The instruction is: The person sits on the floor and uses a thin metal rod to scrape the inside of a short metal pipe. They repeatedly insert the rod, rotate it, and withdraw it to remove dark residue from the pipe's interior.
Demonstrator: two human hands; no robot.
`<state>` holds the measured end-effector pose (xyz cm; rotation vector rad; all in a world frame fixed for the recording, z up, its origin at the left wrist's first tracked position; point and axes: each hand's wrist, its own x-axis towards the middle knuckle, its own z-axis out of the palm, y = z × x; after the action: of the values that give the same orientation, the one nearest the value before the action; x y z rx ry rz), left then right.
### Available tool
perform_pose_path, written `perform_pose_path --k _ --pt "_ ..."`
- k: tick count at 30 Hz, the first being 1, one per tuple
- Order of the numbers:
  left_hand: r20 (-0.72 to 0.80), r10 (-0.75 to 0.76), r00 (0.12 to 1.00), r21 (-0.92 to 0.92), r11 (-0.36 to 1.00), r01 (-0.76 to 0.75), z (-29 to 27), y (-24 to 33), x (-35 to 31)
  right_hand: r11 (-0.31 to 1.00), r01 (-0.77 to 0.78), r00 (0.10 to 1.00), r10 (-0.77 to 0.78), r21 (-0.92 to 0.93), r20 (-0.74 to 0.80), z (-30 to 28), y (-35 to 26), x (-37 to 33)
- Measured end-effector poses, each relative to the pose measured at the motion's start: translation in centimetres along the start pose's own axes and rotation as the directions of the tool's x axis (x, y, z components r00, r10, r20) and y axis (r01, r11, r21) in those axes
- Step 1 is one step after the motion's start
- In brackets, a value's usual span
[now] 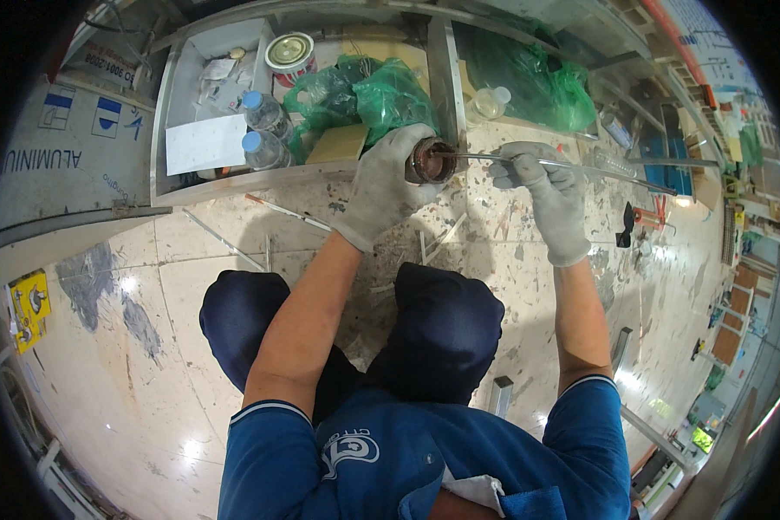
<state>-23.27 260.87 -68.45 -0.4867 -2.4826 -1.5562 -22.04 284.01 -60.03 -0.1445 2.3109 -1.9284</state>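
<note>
My left hand [388, 180], in a pale work glove, is closed round a small open jar [432, 163] smeared with dark brown stuff. The jar is tipped so that its mouth faces right. A long thin metal rod [611, 172] is gripped in my right hand [539, 186], also gloved. Its left end reaches into the jar's mouth, and the rest sticks out past my right hand. What the rod's tip touches inside the jar is hard to make out.
Ahead, an open shelf frame [243, 184] holds two blue-capped bottles [267, 132], a paint can [289, 57] and green plastic bags [377, 97]. A clear bottle [487, 106] stands right of the jar. Thin strips [225, 239] and scraps litter the stained tile floor [182, 321].
</note>
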Motion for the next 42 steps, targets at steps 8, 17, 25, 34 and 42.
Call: perform_pose_path --k 8,17,25,34,42 --pt "-0.013 0.020 1.000 -0.007 1.000 -0.020 0.1 0.2 0.1 0.854 0.322 0.947 -0.297 -0.409 0.124 1.1 -0.8 0.0" --pt "-0.005 0.007 1.000 -0.044 0.999 -0.007 0.1 0.1 -0.1 0.893 0.243 0.962 -0.174 -0.379 0.209 2.5 -1.2 -0.1" --pt "0.047 -0.017 0.999 -0.062 0.998 0.020 -0.1 0.4 -0.2 0.970 0.101 0.994 -0.090 -0.222 0.060 2.7 0.2 0.6" --pt "0.149 -0.239 0.960 -0.425 0.861 0.280 0.4 -1.1 -0.7 0.870 0.316 0.948 -0.275 -0.378 0.160 2.4 -0.8 0.2" --pt "0.102 -0.175 0.979 -0.421 0.884 0.202 1.8 -2.7 -1.2 0.679 0.547 0.832 -0.373 -0.490 0.410 2.6 -1.4 2.2"
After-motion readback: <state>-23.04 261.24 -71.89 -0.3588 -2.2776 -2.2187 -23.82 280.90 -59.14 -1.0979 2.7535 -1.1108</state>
